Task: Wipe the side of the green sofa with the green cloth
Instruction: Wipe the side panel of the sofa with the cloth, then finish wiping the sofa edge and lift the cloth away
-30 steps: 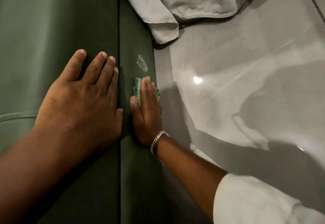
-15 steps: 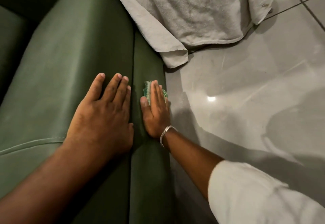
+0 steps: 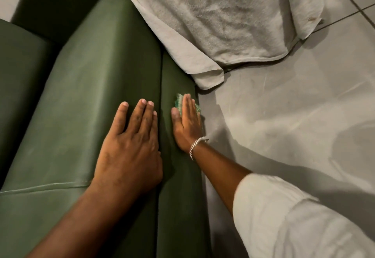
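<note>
The green sofa (image 3: 97, 87) fills the left half of the head view, its armrest top facing me and its side panel (image 3: 178, 186) dropping to the floor. My left hand (image 3: 132, 146) lies flat on the armrest top, fingers together, holding nothing. My right hand (image 3: 187, 124) presses flat against the side panel, with the green cloth (image 3: 178, 101) under its palm and fingers. Only the cloth's edges show above and beside the fingers. A silver bracelet sits on my right wrist.
A white towel (image 3: 223, 20) lies crumpled on the floor just beyond the sofa's side, one corner touching it. Glossy grey floor tiles (image 3: 294, 105) spread to the right. My white sleeve (image 3: 294, 217) covers the lower right.
The pale smear seen on the side panel a second ago no longer shows. My right hand with the cloth slid forward along the panel, and the view shifted back, showing more towel.
</note>
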### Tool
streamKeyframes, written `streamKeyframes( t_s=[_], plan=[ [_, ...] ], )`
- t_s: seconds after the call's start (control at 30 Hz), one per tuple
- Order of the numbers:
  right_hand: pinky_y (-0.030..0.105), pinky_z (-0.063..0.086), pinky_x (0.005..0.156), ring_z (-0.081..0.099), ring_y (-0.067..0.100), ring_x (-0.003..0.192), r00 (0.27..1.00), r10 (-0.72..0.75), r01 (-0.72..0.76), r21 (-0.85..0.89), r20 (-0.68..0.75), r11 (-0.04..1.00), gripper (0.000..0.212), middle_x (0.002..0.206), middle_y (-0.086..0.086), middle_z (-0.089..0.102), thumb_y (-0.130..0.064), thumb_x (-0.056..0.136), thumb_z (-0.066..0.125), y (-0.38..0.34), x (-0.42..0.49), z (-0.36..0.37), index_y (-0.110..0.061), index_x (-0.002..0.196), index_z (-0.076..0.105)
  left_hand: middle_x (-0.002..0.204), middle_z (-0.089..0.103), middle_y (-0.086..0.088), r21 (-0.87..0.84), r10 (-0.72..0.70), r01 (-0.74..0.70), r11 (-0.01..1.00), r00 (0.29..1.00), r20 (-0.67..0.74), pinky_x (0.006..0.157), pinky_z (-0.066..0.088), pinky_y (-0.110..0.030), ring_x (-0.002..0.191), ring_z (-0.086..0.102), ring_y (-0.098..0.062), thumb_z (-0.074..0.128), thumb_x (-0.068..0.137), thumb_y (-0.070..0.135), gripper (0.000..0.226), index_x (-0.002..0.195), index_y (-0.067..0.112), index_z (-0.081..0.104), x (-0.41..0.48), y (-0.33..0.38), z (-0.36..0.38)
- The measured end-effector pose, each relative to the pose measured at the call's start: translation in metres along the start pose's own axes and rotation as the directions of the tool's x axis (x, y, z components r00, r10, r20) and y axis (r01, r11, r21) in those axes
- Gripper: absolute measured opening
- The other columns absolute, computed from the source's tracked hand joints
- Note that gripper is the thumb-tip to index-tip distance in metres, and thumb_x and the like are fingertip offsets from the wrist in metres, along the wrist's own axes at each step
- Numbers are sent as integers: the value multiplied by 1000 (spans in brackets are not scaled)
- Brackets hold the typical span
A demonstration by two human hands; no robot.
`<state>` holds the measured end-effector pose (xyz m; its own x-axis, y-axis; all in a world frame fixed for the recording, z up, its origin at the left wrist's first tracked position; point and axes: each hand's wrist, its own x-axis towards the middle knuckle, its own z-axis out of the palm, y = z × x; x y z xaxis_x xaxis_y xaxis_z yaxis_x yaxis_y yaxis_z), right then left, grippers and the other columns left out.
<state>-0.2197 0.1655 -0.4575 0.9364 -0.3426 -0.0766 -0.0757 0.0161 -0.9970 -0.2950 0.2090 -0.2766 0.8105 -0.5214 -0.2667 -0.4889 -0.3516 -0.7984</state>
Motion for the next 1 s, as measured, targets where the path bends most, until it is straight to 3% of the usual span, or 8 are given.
streamKeyframes(
  t_s=[0.3, 0.43, 0.53, 0.67, 0.73, 0.83, 0.93, 1.0],
  plan=[
    [36, -3, 122, -2, 18, 152, 983, -181, 180, -45, -19, 983, 69, 165, 6, 3, -48, 94, 19, -11, 13, 2, -14, 153, 5, 165, -4, -15, -42, -30, 30, 999, 1000, 8, 122, -12, -55, 153, -11, -29, 8, 84, 42, 79, 152, 4, -2, 11, 0, 2],
    [37, 7, 124, 11, 21, 152, 998, -23, 24, 21, -52, 1000, 70, 164, 8, 13, -47, 92, 20, -4, 30, -1, -12, 152, 15, 165, 9, -16, -102, -42, 44, 994, 999, 24, 123, -10, -54, 155, 0, -28, 14, 83, 39, 78, 153, 4, 11, 18, 0, -1],
    [33, 20, 120, 31, 25, 145, 988, 39, -29, 66, -152, 997, 66, 156, 12, 35, -45, 92, 24, 13, 0, 3, -9, 147, 33, 161, 30, -14, -271, -100, 80, 959, 993, -60, 124, -2, -49, 153, 17, -26, 18, 77, 38, 80, 149, 5, 29, 30, -1, -5],
    [41, 39, 110, 55, 31, 125, 951, 28, 17, 145, -307, 989, 58, 133, 17, 60, -40, 91, 29, 5, -35, 12, -6, 128, 57, 164, 25, -3, -612, -190, 65, 788, 971, -142, 126, 3, -37, 154, 11, -16, 19, 70, 37, 85, 151, 15, 28, 51, -5, -12],
    [43, 45, 104, 60, 28, 117, 955, 85, -17, 233, -286, 972, 46, 125, 13, 66, -38, 92, 35, -15, -42, 6, -15, 121, 62, 162, 30, -2, -815, -251, 6, 579, 953, -171, 124, 9, -28, 153, 15, -12, 33, 75, 29, 74, 149, 16, 34, 52, -6, -13],
    [41, 52, 93, 65, 21, 103, 934, 276, -144, 469, -226, 871, 30, 114, 10, 71, -29, 94, 47, -64, -34, -21, -18, 115, 65, 150, 50, 0, -994, -383, 69, -83, 919, 96, 119, 27, -27, 141, 41, -10, 52, 86, 29, 53, 137, 18, 53, 47, -8, -14],
    [35, 51, 97, 65, 17, 109, 950, 176, -44, 448, -257, 893, 35, 118, 8, 71, -23, 89, 49, -133, -35, -57, -13, 119, 64, 118, 65, -2, -505, -53, 199, -840, 896, 441, 91, 50, -32, 103, 61, -11, 48, 87, 55, 47, 116, 21, 63, 33, -26, -37],
    [32, 48, 105, 62, 11, 118, 991, -1, 44, 322, -132, 946, 36, 123, 5, 70, -17, 87, 50, -193, -41, -78, -14, 119, 66, 122, 66, -6, -104, 172, 225, -969, 912, 373, 92, 52, -35, 112, 63, -21, 44, 81, 68, 73, 128, 14, 60, 24, -57, -57]
  ],
)
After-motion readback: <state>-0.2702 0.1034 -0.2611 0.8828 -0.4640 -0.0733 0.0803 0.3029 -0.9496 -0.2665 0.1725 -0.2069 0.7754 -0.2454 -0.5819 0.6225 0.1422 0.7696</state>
